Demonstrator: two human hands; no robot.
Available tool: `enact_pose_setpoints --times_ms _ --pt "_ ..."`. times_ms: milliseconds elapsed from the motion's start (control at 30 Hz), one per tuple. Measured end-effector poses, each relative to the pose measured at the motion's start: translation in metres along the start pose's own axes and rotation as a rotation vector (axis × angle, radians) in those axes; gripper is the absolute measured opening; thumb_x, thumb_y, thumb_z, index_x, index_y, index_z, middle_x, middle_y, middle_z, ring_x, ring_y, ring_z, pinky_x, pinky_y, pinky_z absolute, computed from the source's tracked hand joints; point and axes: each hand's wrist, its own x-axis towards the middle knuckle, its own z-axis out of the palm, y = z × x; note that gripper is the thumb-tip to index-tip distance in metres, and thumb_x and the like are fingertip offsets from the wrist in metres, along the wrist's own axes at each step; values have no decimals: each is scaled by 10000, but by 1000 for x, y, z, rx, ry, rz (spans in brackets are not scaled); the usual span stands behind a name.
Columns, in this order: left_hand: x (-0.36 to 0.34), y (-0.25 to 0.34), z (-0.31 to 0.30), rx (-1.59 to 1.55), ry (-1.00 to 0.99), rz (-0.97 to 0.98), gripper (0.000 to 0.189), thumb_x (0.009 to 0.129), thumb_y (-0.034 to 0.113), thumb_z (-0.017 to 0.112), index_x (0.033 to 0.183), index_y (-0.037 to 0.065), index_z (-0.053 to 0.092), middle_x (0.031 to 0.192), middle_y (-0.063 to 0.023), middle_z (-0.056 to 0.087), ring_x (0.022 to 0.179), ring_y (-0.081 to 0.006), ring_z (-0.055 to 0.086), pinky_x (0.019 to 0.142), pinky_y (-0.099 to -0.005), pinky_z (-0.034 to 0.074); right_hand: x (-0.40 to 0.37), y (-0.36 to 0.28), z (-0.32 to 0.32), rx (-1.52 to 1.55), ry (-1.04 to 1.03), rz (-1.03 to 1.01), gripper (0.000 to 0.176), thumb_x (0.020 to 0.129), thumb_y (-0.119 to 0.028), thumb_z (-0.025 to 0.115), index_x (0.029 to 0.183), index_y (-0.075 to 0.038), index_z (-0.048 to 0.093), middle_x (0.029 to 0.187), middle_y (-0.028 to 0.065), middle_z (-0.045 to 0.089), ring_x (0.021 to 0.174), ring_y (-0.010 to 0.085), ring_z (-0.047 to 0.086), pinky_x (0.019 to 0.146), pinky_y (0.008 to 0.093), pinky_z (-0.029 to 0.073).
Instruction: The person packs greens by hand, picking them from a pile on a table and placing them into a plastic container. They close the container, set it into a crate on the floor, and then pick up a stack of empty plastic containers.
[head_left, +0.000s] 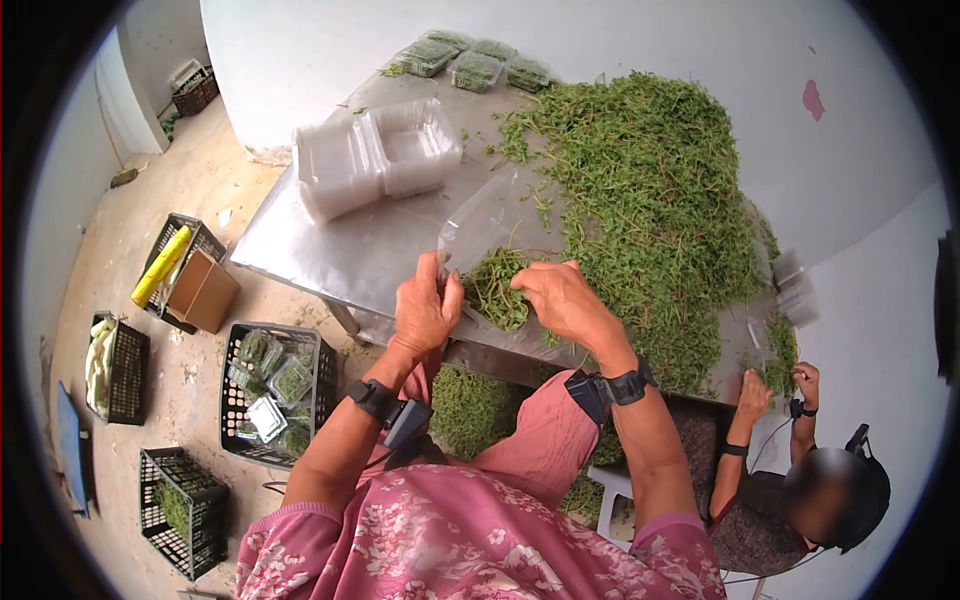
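An open clear plastic clamshell box [480,215] stands tilted at the near edge of the metal table, with leafy green stems [497,290] in its lower half. My left hand [430,308] is closed on the box's left edge, thumb and fingers pinched together. On the other side, my right hand [572,305] has its fingers curled at the greens, gripping some stems. A large heap of the same greens [645,200] covers the table to the right, close beside my right hand.
Stacked clear boxes [375,160] stand on the metal table [290,235]; several filled boxes [475,70] sit at the back. Black crates [232,400] are on the floor at left. A co-worker [800,490] handles greens at right. More greens [470,405] lie below the table.
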Motion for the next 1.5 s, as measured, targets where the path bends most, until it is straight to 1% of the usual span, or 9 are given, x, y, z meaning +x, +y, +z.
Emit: enact_pose_setpoints --times_ms 67,167,267,367,567,867,1067,1167,1500 --pt "0 -1 0 -4 6 10 258 882 105 583 1121 39 511 612 -148 570 562 -368 598 552 -428 469 -3 -3 -6 33 -18 49 168 813 -17 577 937 -61 682 885 129 656 878 336 620 842 419 399" --pt "0 -2 1 -5 3 5 259 882 104 581 1123 41 510 611 -147 569 562 -370 595 552 -428 468 -6 -4 -11 14 -40 33 180 828 -49 602 995 -15 659 868 124 654 854 328 620 883 401 405" --pt "0 0 0 -10 -6 -4 261 883 102 580 1127 44 508 608 -145 566 560 -371 594 550 -427 467 -7 -5 -10 29 -60 17 185 816 -61 612 992 -28 660 893 122 654 885 317 620 891 396 391" --pt "0 0 0 -4 -5 -4 261 883 99 579 1129 45 508 605 -143 563 559 -369 594 546 -427 465 -7 -16 -10 53 -48 6 138 796 -66 644 932 -47 663 895 114 657 912 327 618 863 402 391" --pt "0 0 0 3 -8 -3 262 885 99 579 1132 45 508 602 -139 560 552 -364 591 541 -424 462 -7 -16 -4 21 -94 36 163 791 -79 658 951 -49 659 953 116 657 966 316 605 898 407 371" --pt "0 2 -1 -2 -8 1 263 884 90 581 1131 39 508 597 -142 549 542 -363 583 533 -423 458 -7 -12 0 20 -80 30 173 813 -129 677 965 -47 666 935 109 668 943 313 608 894 413 384" --pt "0 1 0 5 6 26 269 883 89 588 1132 41 502 610 -156 558 553 -385 587 533 -431 457 -5 -11 5 21 -60 59 145 825 -129 657 944 -49 679 906 109 666 925 311 604 894 412 377" --pt "-1 -1 1 -1 10 31 267 883 92 589 1130 45 499 617 -164 565 561 -395 590 535 -438 457 -4 -13 4 23 -61 77 177 826 -138 632 960 -30 676 938 120 683 942 314 614 914 394 382" --pt "0 -5 2 -16 4 24 262 879 93 589 1122 58 498 625 -171 571 575 -402 598 539 -445 458 -4 -13 7 12 -28 69 145 841 -88 574 936 -30 667 884 120 661 908 313 599 878 392 385"
